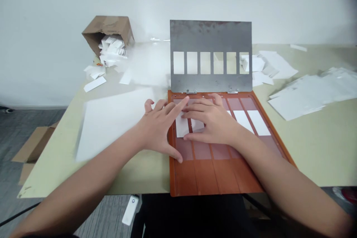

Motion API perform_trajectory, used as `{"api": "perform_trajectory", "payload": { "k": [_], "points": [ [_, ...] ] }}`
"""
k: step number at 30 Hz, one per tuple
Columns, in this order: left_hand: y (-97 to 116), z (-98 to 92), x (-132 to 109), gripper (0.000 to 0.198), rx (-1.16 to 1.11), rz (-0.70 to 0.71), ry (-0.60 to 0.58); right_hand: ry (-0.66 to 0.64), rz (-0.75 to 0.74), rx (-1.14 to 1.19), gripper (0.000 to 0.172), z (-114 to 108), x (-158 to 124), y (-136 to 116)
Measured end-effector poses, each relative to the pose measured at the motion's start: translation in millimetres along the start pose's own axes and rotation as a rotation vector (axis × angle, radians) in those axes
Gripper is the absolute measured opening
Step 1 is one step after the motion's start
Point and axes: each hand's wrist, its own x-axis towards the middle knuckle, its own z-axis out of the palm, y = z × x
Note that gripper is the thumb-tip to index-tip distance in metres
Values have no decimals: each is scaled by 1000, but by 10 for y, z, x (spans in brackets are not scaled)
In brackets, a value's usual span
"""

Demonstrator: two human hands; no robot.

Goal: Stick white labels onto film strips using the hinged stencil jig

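A reddish-orange board [212, 178] lies on the table with a grey metal plate [210, 37] hinged to its far edge and standing up, several rectangular windows cut through it. Pinkish translucent strips [184, 149] sit in the board's channels, and white cards lie across them, including one at the left [182, 129] and one at the right [259, 122]. My left hand [158, 126] is spread over the board's left edge, thumb and forefinger wide apart. With fingers stretched out, my right hand [213, 122] covers the left-hand cards and touches the leftmost one; part of the row is hidden beneath it.
A cardboard box [128, 29] full of white cards tips open at the back left. A large white sheet [111, 119] lies left of the board. Stacks of white sheets [309, 93] and loose cards [276, 65] are on the right. On the floor stands an open carton [33, 143].
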Motion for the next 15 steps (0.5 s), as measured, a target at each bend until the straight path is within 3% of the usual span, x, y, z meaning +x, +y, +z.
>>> {"api": "perform_trajectory", "payload": {
  "k": [15],
  "points": [
    [5,13,-12,139,11,5,11,12,-11,-4,40,0,-6,-2]
  ]
}}
